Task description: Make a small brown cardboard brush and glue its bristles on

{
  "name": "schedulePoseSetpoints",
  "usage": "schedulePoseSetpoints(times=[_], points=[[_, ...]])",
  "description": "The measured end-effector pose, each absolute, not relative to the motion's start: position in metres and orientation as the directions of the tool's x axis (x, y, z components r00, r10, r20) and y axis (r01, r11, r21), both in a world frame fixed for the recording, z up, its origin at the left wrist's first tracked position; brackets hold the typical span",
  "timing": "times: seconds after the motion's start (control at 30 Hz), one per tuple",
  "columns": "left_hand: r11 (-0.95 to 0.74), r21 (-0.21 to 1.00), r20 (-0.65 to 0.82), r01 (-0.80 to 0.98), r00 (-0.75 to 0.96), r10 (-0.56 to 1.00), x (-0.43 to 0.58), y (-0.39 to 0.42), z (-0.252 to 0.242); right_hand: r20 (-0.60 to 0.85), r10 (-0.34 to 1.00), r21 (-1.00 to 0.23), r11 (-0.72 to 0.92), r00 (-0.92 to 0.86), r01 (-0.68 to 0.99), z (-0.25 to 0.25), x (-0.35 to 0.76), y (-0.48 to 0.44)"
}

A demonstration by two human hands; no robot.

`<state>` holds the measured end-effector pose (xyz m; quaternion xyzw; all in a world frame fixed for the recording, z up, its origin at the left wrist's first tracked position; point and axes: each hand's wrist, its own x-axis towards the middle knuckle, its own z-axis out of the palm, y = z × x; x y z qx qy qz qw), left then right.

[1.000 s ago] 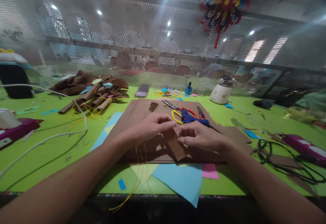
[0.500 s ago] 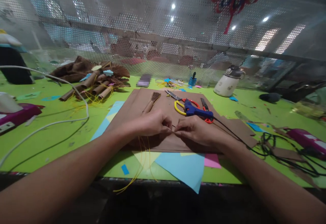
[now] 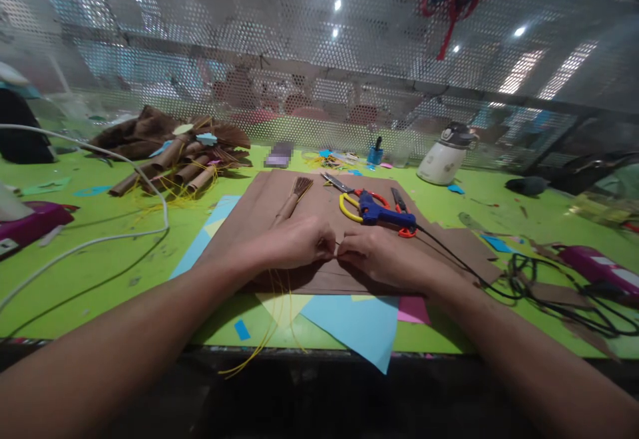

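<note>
My left hand (image 3: 294,243) and my right hand (image 3: 379,256) rest close together on a brown paper sheet (image 3: 329,206) on the green table (image 3: 100,259). Both hands have their fingers curled, pinching a small brown paper piece between them; most of it is hidden by the fingers. Thin yellow strands (image 3: 269,332) hang from under the left hand over the table's front edge. A small brown paper broom (image 3: 294,198) lies just beyond the left hand.
Scissors with yellow handles (image 3: 347,199) and a blue glue gun (image 3: 382,213) lie on the brown sheet, its black cord (image 3: 524,286) trailing right. Blue (image 3: 359,326), yellow and pink papers stick out below. A pile of paper brooms (image 3: 184,159) lies back left, a white jug (image 3: 442,159) back right.
The hands have drawn lower and closer together on the brown sheet, the flat brown piece seen earlier now rolled or covered under the fingers. The view has tilted down slightly.
</note>
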<state>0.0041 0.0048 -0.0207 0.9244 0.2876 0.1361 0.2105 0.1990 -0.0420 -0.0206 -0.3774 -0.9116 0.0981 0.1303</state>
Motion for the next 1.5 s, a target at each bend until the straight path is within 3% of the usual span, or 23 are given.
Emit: schedulePoseSetpoints(times=[0.13, 0.23, 0.6, 0.93, 1.2, 1.33, 1.5], points=[[-0.805, 0.312, 0.122, 0.504, 0.820, 0.560, 0.006, -0.002, -0.013, 0.167, 0.696, -0.206, 0.717, -0.698, 0.666, -0.019, 0.198, -0.043], [-0.806, 0.261, 0.130, 0.531, 0.808, 0.574, 0.005, -0.004, -0.011, 0.155, 0.697, -0.162, 0.717, -0.700, 0.678, -0.017, 0.199, -0.045], [-0.804, 0.163, 0.090, 0.571, 0.803, 0.589, 0.006, -0.018, 0.001, 0.097, 0.713, -0.047, 0.700, -0.695, 0.712, -0.013, 0.204, -0.050], [-0.840, 0.178, 0.128, 0.513, 0.834, 0.536, 0.008, -0.028, 0.001, 0.065, 0.722, 0.091, 0.684, -0.689, 0.724, -0.010, 0.203, -0.057], [-0.857, 0.115, 0.094, 0.502, 0.853, 0.513, 0.009, -0.029, -0.001, 0.044, 0.727, 0.068, 0.682, -0.685, 0.729, -0.011, 0.202, -0.059], [-0.812, 0.169, 0.130, 0.558, 0.804, 0.580, 0.009, -0.022, 0.003, 0.097, 0.731, 0.065, 0.672, -0.675, 0.738, -0.009, 0.204, -0.057], [-0.680, 0.376, 0.053, 0.629, 0.718, 0.694, 0.008, -0.008, 0.006, 0.207, 0.717, 0.047, 0.673, -0.666, 0.738, -0.006, 0.201, -0.057]])
